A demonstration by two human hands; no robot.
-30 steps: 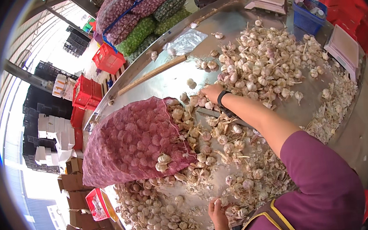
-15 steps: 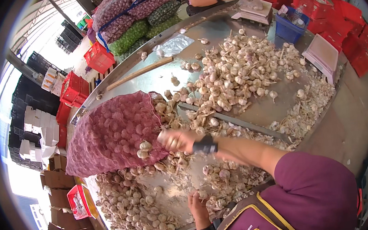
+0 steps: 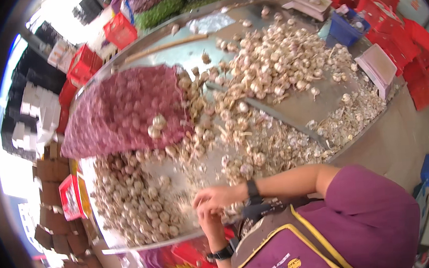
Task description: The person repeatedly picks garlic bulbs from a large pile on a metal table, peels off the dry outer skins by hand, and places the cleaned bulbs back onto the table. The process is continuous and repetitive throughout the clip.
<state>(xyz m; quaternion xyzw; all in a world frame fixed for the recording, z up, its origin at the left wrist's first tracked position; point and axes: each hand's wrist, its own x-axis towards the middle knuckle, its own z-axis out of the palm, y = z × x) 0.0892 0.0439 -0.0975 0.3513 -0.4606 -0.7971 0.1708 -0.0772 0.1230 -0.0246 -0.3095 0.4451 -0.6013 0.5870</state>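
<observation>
My right hand [image 3: 220,196] lies over the fingers of my left hand [image 3: 210,226], the two touching at the table's near edge. Both look curled closed, but the right hand covers whatever may be between them. Just left of them spreads a heap of garlic bulbs [image 3: 139,205], and loose skins and stems lie under and beyond the hands. A purple mesh sack [image 3: 122,113] full of garlic rests farther off, with a pair of pale garlic bulbs [image 3: 157,126] on its top. Several more bulbs [image 3: 247,166] sit above my right wrist.
A metal divider [image 3: 286,121] crosses the metal table. Behind it rises a big garlic pile [image 3: 279,58]. Scales [image 3: 378,65], a blue basket [image 3: 347,27] and a wooden stick [image 3: 165,47] stand or lie around it. Red crates [image 3: 393,34] are stacked at right; another person's arm shows at the top.
My right hand has come back from beside the mesh sack to meet my left hand. The left hand, which had a garlic bulb at its fingers, has shifted left. The view has tilted downward.
</observation>
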